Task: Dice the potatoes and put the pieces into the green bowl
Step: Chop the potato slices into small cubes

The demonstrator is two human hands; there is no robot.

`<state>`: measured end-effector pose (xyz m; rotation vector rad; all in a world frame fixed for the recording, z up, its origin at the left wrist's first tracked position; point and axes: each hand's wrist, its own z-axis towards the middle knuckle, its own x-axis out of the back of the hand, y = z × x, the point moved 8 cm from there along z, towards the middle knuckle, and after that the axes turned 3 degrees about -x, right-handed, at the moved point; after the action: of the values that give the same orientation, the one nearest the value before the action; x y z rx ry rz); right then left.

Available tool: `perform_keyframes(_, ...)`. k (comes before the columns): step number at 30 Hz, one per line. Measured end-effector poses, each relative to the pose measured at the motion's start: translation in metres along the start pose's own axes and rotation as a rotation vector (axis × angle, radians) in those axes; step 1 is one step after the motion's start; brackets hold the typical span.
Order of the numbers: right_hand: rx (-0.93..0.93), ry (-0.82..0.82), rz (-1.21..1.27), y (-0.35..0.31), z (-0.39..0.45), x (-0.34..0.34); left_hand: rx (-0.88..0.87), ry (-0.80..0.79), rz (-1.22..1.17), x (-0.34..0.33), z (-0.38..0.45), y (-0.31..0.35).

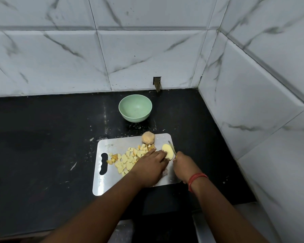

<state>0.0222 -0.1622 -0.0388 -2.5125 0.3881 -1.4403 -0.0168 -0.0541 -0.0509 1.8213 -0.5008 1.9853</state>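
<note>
A steel cutting board (104, 179) lies on the black counter. Several diced potato pieces (128, 158) are heaped on its middle. A whole unpeeled potato (148, 137) sits at the board's far edge. A pale yellow potato slice (168, 151) lies flat near the right edge, and my left hand (150, 166) presses its fingertips on that slice. My right hand (182, 165) grips a knife (172, 147) whose blade rests along the slice's right side. The green bowl (135, 108) stands empty behind the board, near the wall.
Marble-patterned wall tiles (253, 85) close the counter at the back and on the right. The black counter (42, 141) stretches to the left of the board, with small scraps on it. A red thread band (196, 179) circles my right wrist.
</note>
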Motion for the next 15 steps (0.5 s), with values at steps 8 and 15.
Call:
perform_keyframes(8,-0.040,-0.041,-0.091,0.0001,0.0040,-0.0032,-0.001,-0.011,-0.034,-0.0035,0.0002,-0.0018)
perform_keyframes(15,-0.019,-0.033,-0.113,-0.0056,0.0036,-0.0013,0.003,-0.069,-0.055,-0.0034,0.0007,-0.0043)
